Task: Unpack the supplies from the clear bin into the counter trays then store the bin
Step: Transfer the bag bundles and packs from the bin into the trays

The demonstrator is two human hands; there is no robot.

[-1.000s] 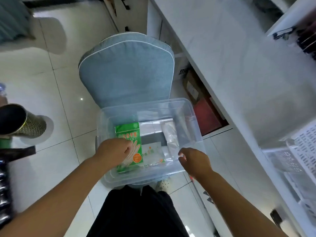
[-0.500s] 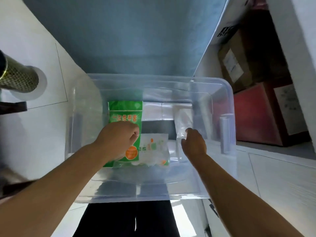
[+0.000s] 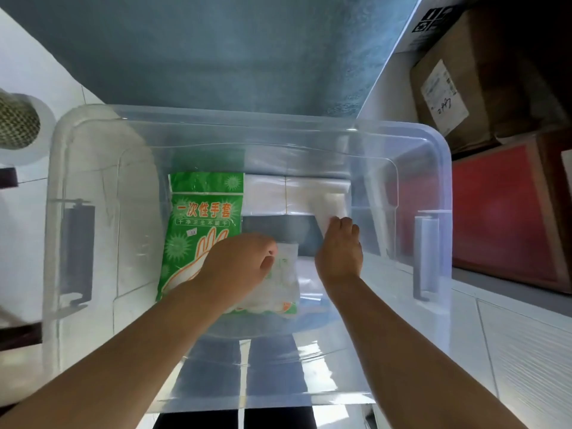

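The clear bin [image 3: 93, 156] rests on a blue-grey cushioned chair [image 3: 216, 57]. Inside lie a green pack of disposable gloves [image 3: 201, 212], a small white pack with green and orange print [image 3: 284, 289], and folded clear plastic bags [image 3: 294, 193] at the back. My left hand [image 3: 238, 264] is down in the bin with fingers curled on the small white pack, partly over the green pack. My right hand [image 3: 339, 249] reaches in beside it, fingertips on a folded clear bag [image 3: 331, 205]; whether it grips is unclear.
Cardboard boxes [image 3: 445, 97] and a red box [image 3: 498, 212] sit under the counter on the right. A mesh-patterned cylinder [image 3: 15, 122] stands at the left. White cabinet fronts [image 3: 510, 345] are at lower right.
The view has dropped closer over the bin. My left hand slid from the green glove pack toward the small white pack. My right hand moved from the bin's near rim to the clear bags.
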